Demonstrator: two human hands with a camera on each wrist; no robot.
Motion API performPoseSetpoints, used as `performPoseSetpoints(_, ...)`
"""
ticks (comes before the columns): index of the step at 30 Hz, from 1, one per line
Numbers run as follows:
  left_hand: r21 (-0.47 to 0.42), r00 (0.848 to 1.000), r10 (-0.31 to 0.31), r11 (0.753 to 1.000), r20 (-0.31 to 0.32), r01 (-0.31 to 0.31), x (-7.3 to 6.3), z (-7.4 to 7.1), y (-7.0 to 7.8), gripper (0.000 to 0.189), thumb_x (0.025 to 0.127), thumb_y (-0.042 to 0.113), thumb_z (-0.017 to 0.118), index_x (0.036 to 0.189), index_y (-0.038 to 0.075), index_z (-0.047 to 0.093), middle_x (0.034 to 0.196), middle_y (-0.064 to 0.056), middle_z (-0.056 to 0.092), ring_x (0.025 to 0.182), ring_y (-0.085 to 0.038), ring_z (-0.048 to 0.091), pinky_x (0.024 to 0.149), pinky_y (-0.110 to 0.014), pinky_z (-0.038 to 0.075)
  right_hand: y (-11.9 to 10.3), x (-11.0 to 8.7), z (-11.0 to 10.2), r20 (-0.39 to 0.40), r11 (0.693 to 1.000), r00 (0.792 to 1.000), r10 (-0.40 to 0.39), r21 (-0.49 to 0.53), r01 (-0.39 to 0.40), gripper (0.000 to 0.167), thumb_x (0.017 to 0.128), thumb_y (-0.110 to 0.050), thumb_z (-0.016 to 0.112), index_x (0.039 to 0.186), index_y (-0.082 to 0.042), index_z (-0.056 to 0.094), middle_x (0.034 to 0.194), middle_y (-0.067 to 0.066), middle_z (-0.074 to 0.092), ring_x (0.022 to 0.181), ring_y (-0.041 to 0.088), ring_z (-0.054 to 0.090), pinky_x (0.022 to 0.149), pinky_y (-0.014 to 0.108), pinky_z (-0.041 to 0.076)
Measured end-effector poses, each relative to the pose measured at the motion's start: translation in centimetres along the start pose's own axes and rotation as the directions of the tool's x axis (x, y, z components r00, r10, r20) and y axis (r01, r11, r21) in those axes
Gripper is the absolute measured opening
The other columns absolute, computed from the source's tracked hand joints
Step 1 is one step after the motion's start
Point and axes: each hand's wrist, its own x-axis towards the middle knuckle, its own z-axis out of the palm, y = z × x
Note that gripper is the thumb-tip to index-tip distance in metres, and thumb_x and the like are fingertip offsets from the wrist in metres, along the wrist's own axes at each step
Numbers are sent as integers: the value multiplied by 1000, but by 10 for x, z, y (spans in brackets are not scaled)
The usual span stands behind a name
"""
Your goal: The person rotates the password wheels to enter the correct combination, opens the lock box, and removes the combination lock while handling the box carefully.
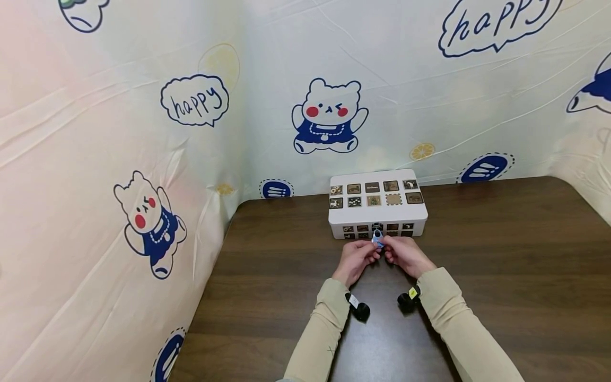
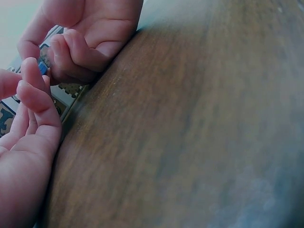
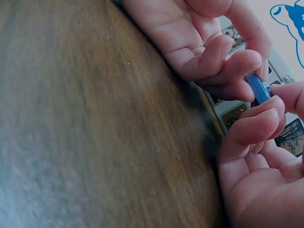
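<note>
A small blue padlock (image 1: 377, 239) with a raised shackle is held at the front latch of a white tin box (image 1: 377, 213). My left hand (image 1: 358, 259) pinches it from the left, its fingers curled at the padlock's edge. From the other side my right hand (image 1: 406, 254) pinches it too, with thumb and fingertips close together. In the right wrist view the padlock (image 3: 259, 88) lies between both sets of fingers, with a tiny shiny bit beside the thumb that I cannot make out. Only a sliver of the padlock (image 2: 43, 68) shows in the left wrist view.
Small dark square pictures cover the box's lid and front. It stands at the back of a brown wooden table (image 1: 267, 297), near a pale curtain (image 1: 267, 106) printed with bears. A black strap-on camera (image 1: 360, 312) sits on the left wrist, another (image 1: 407, 302) on the right.
</note>
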Motion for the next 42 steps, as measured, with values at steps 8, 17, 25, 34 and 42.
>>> performPoseSetpoints(8,-4,1000,4,1000,-1,-4,0,1,0,15,88,-1,61,99,-10,65,75,-4,65,59,-8,60,54,-17,48,1,1,-2,26,1000,1000,-17,3,17,14,95,-12,52,84,-7,58,65,-6,50,54,4,46,52,17,42)
performPoseSetpoints(17,-2,1000,2,1000,-4,-2,-1,1,0,16,89,-1,61,101,-11,65,76,-5,65,59,-9,60,53,-18,48,3,4,-1,2,1000,1000,-12,2,12,11,93,-12,53,85,-7,58,64,-6,50,53,4,46,51,17,41)
performPoseSetpoints(25,-8,1000,0,1000,-5,0,-1,1,0,14,88,-2,61,98,-9,66,75,-5,65,58,-8,60,52,-17,48,3,2,-2,8,1000,1000,-5,-3,5,12,94,-13,53,85,-7,58,64,-6,50,53,4,46,51,17,42)
performPoseSetpoints(34,-16,1000,11,1000,3,-11,-1,1,0,13,88,-2,61,96,-9,66,74,-4,65,58,-8,60,53,-17,48,1,-1,-2,12,1000,1000,2,26,-2,13,93,-14,54,83,-7,57,63,-6,50,53,4,46,51,17,42)
performPoseSetpoints(42,-21,1000,5,1000,1,-5,1,1,-1,10,87,-2,61,93,-8,66,71,-3,65,57,-8,60,52,-17,48,-1,-2,-3,27,998,1000,7,59,-9,14,94,-14,54,82,-9,58,64,-6,50,54,4,48,51,17,42)
